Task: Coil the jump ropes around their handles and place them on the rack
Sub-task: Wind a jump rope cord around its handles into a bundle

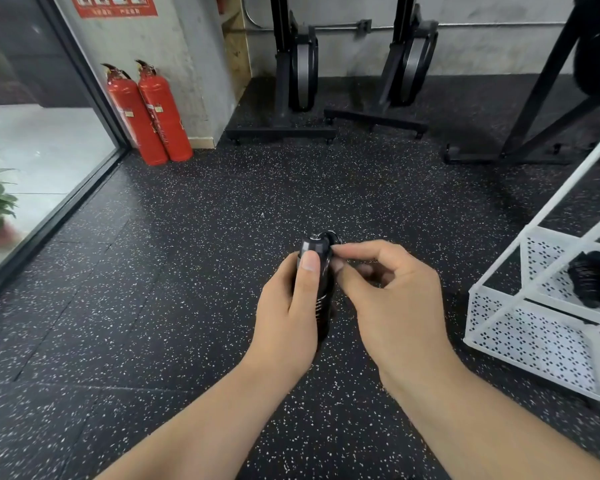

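1. Hand state. My left hand (pixel 290 303) grips the black jump-rope handle pair (pixel 312 247), fingers wrapped round the shaft and thumb laid flat along the near face. My right hand (pixel 395 289) is closed in a pinch: thumb and index hold the thin black rope (pixel 330 236) where it loops over the top end of the handles. Lower windings show between the left thumb and palm. I can't tell how much loose rope remains, as none is visible hanging.

2. Task-item position. The bundle is held in mid-air over the black speckled rubber floor (pixel 222 220), approx. centre of view and clear of any surface. The long axis runs near-upright, top end tilted away from me.

3. Key relation. The white perforated metal rack (pixel 534 344) stands to my right, well apart from the bundle. The right hand is the nearer hand. A dark coiled bundle (pixel 593 284) already sits on an upper tray, prob. a finished rope. The tray below shows bare mesh.

4. Judgement. The coil looks near complete, and the next step is prob. securing the end, then a rightward transfer. The rack's slanted white frame bar crosses in front of the trays, so entry needs to go between the bars.

5. Surroundings. Two red fire extinguishers (pixel 149 112) stand at far left and black machine bases (pixel 284 129) at rear. Neither is in the path.
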Demonstrator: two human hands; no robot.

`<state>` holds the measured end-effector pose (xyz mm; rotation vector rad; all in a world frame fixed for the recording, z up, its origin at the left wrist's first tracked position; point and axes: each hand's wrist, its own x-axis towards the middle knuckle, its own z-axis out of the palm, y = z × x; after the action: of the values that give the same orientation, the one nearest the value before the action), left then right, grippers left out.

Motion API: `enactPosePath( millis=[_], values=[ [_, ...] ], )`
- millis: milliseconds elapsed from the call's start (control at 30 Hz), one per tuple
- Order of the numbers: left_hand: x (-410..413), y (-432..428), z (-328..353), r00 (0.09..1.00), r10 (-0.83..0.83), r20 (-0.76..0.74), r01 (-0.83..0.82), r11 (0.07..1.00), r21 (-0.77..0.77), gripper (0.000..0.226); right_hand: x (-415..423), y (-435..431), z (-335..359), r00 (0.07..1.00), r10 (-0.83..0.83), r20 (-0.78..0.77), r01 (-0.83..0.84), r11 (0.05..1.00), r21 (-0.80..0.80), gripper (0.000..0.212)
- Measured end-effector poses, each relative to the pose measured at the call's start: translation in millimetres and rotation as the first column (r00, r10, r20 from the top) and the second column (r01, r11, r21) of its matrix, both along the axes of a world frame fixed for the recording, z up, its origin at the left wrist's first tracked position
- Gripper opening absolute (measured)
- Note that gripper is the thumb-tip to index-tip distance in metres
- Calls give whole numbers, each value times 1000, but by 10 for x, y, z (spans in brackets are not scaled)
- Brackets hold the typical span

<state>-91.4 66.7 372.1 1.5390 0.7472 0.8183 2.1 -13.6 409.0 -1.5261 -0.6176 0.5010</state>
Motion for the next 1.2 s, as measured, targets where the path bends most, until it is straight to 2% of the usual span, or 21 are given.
enactPosePath(
  millis=[167, 233, 367, 533, 633, 767, 900, 1000, 1200],
  values=[
    [-23, 62, -6, 999, -43, -26, 44, 998, 36, 52, 90, 19, 42, 983, 64, -172, -65, 998, -1, 15],
    [-23, 59, 5, 998, -51, -23, 52, 998, 27, 51, 138, 24, 53, 979, 66, -195, -64, 998, 14, 19],
    [-16, 61, -22, 997, -53, -54, 56, 997, 60, 52, 225, 28, 65, 991, 82, -106, -87, 995, -46, 27],
    [-34, 56, -53, 993, -55, -102, 64, 994, 86, 51, 221, 30, 13, 996, 75, 44, -67, 983, -172, 20],
    [-32, 33, -48, 994, -49, -94, 57, 995, 83, 50, 228, 55, -11, 995, 72, 63, -57, 976, -212, 15],
    [-13, -19, -13, 998, -52, -27, 52, 999, -17, 43, 216, 99, -8, 995, 96, 9, -91, 971, -221, 13],
    [10, -32, 0, 995, -78, 65, 87, 985, -151, 33, 170, 104, -4, 994, 92, 61, -76, 971, -228, 14],
    [13, -42, 2, 989, -88, 117, 115, 961, -252, 39, 122, 90, -5, 989, 80, 127, -54, 979, -197, 14],
    [-11, 4, 57, 992, -35, 118, 74, 934, -348, 43, 68, 37, 24, 989, 121, 82, -111, 988, -109, 18]
  ],
)
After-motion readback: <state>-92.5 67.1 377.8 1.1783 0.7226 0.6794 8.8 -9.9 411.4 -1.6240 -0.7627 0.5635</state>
